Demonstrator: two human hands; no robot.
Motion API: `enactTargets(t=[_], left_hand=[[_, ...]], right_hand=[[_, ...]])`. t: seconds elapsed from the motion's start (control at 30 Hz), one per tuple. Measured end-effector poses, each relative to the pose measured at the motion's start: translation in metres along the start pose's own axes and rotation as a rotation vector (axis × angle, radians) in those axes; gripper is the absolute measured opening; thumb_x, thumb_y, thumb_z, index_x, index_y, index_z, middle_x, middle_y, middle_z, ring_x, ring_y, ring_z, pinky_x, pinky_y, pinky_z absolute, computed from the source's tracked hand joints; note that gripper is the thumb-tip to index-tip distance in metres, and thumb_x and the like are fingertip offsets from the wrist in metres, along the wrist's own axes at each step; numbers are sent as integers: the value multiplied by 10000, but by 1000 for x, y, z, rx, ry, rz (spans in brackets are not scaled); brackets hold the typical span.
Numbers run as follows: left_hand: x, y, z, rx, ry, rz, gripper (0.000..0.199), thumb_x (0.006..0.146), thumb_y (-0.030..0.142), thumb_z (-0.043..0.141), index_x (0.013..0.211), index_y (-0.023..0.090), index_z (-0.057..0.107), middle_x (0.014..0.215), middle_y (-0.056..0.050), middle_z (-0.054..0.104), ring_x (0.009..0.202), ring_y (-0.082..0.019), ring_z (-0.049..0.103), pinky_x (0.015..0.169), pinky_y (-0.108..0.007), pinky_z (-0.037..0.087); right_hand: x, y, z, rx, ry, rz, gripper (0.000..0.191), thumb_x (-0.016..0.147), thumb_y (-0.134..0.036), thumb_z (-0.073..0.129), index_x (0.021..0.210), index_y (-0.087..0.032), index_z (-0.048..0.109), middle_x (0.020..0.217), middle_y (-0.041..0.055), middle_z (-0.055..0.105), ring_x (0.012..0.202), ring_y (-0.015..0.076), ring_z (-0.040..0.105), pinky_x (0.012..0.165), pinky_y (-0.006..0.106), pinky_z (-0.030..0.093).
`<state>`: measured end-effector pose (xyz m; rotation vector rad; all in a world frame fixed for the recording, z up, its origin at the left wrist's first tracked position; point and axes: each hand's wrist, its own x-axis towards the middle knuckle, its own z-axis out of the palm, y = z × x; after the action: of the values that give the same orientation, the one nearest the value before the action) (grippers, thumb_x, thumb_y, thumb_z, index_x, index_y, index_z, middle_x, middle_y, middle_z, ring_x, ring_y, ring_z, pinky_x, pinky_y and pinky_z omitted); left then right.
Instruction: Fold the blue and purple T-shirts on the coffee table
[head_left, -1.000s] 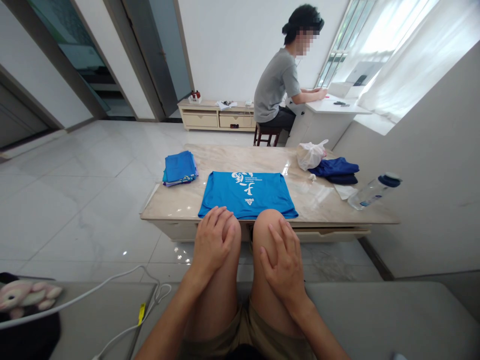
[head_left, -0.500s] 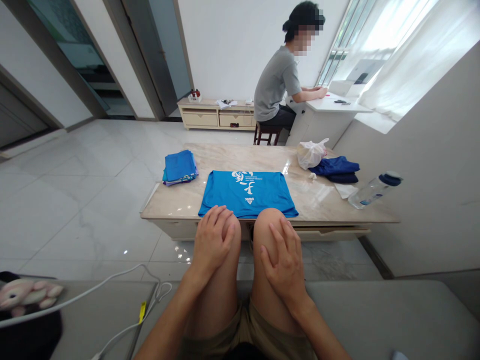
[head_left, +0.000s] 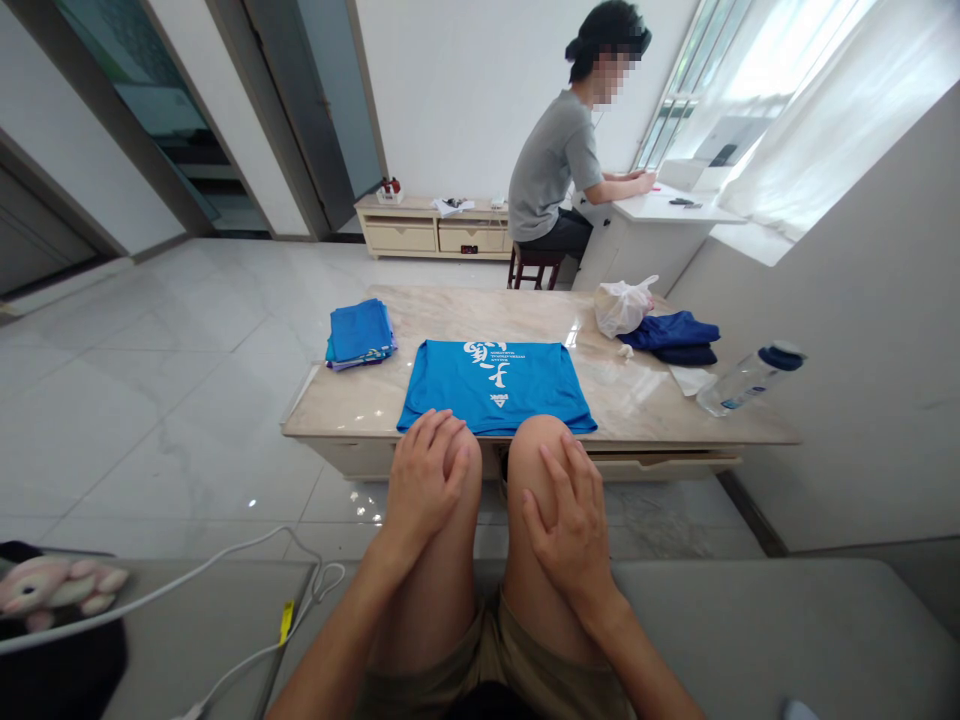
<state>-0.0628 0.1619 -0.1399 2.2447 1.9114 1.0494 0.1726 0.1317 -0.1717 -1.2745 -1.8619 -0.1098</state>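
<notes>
Blue T-shirt lay flat on the marble table, hem toward the person — left hand nearest, right hand just farther — both open on bare knees, gripping nothing!

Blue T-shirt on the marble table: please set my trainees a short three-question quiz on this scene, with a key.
1. True or false: the left hand rests on a knee, not on the blue T-shirt.
2. Multiple choice: in this view, the folded blue clothes lie (A) left of the T-shirt, (B) on the floor, (C) on the stool.
3. Fill in the blank: the seated person at the white desk wears a ____ T-shirt.

Key: 1 true; 2 A; 3 grey.
</notes>
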Motion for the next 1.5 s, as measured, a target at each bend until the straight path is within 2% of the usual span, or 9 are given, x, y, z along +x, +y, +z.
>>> enactTargets(t=[1.27, 1.5], left_hand=[[-1, -3, -1, 7, -7, 3, 403, 1136, 372, 506, 1456, 261, 724, 1576, -86, 698, 1522, -314, 590, 1321, -541, 462], [-1, -3, -1, 5, -2, -6, 402, 1123, 361, 521, 1452, 276, 736, 1570, -90, 703, 1515, -320, 600, 1313, -547, 479]], right_hand=[[-1, 2, 0, -5, 0, 0, 640, 1081, -272, 656, 1696, -232, 484, 1781, 201, 451, 1651, 418, 436, 1265, 708, 478], [-2, 2, 0, 6, -13, 14, 692, 1072, -267, 654, 1733, -269, 447, 1805, 174, 424, 1660, 424, 421, 1279, 722, 459]])
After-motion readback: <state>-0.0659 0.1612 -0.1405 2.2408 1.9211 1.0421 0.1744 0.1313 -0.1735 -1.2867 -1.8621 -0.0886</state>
